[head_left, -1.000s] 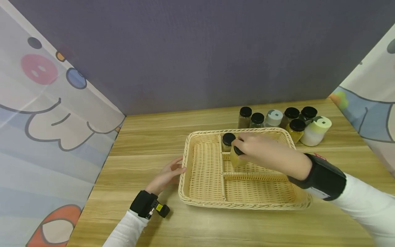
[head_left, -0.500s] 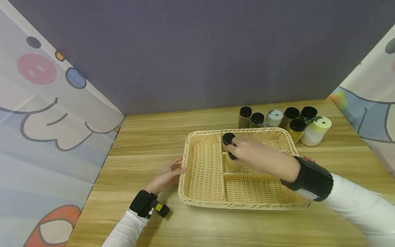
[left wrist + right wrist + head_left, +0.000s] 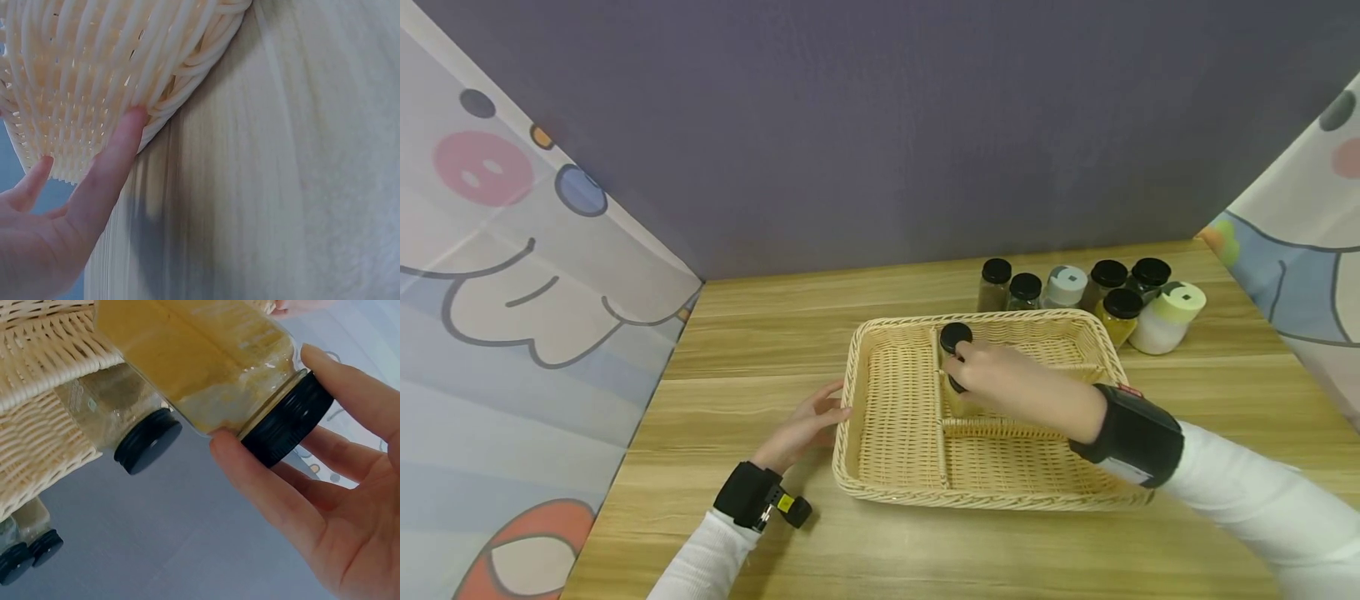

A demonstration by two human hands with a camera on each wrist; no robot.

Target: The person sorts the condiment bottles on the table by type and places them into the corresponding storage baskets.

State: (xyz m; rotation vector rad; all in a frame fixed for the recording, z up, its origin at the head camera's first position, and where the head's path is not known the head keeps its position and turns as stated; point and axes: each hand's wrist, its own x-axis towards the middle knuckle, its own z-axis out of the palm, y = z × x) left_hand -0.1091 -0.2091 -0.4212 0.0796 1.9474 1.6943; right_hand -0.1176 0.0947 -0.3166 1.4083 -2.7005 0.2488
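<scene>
My right hand (image 3: pixel 1003 379) pinches a spice jar (image 3: pixel 200 356) near its black lid, thumb on one side and fingers on the other. Yellow powder fills most of the clear, square-sided jar. It is in the middle right-hand compartment of a woven basket (image 3: pixel 1000 500), close against the long divider. Just behind it, in the back compartment, stands another black-lidded jar (image 3: pixel 957 336); in the right wrist view this jar (image 3: pixel 148 440) looks brownish. At the basket's left side is my left hand (image 3: pixel 801 429), its fairly straight fingers touching the woven wall (image 3: pixel 94 75).
Behind the basket several black-lidded jars (image 3: pixel 995 287) stand on the wooden table (image 3: pixel 760 333). Among them are a white-capped bottle (image 3: pixel 1065 286) and, at the right end, a pale-yellow-capped bottle (image 3: pixel 1168 321). A grey panel (image 3: pixel 880 142) rises at the table's back edge.
My right hand has moved left with the yellow jar, bringing it up to the long divider and more upright. My left hand and the basket have stayed in place.
</scene>
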